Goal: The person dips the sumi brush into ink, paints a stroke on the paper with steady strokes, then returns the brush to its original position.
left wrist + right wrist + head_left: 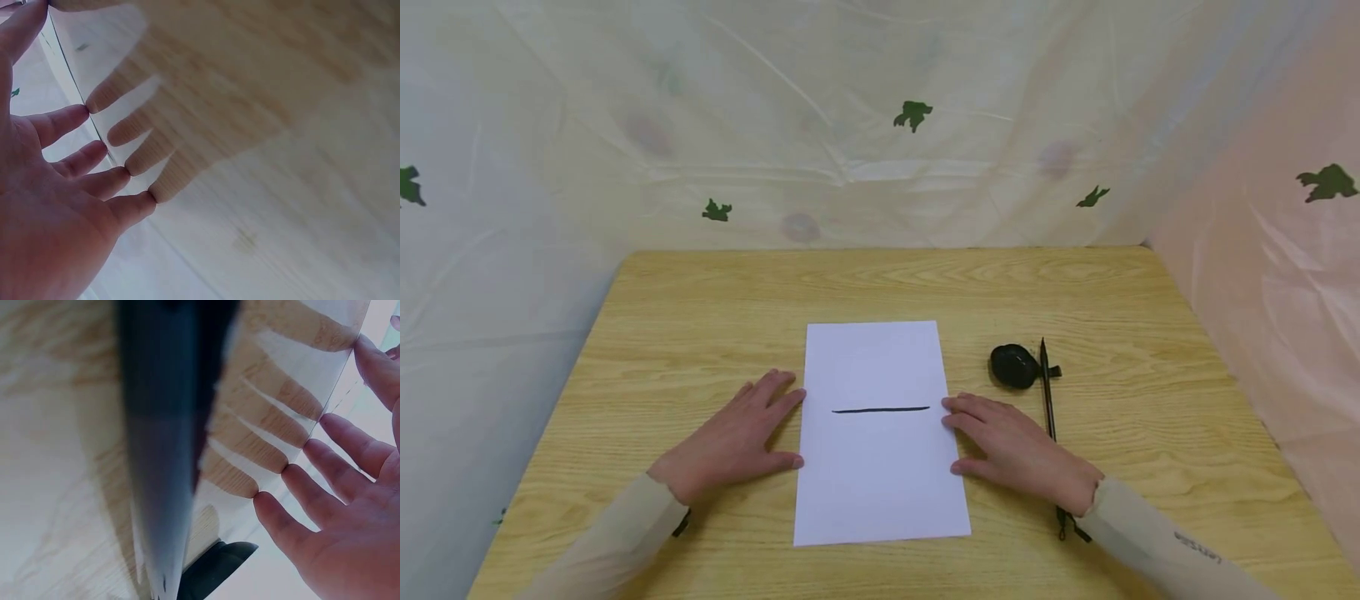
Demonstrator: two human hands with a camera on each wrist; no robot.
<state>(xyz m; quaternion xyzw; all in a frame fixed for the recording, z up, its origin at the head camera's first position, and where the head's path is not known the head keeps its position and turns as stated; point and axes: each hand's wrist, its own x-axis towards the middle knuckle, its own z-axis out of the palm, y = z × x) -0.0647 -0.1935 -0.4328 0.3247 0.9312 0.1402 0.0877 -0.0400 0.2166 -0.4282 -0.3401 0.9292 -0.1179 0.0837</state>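
A white sheet of paper (pixel 880 492) lies on the wooden table, with one black horizontal stroke (pixel 880 409) across its middle. My left hand (pixel 733 437) rests at the paper's left edge, fingers spread and fingertips down. At the right edge, my right hand (pixel 1011 446) touches the paper with its fingertips. Neither hand grips anything. A dark brush (pixel 1048 408) lies tip away from me, its handle passing beneath my right wrist. Beside its tip end sits a small black dish (pixel 1013 367), glossy inside. In the right wrist view the brush handle (pixel 159 462) looms large and blurred.
The wooden table (pixel 700 292) has a pale curtain (pixel 850 192) with green bird shapes behind it. Sheeting hangs on the left too, and pinkish sheeting (pixel 1292 292) on the right. A dark cord loop (pixel 1062 533) is at the brush's near end.
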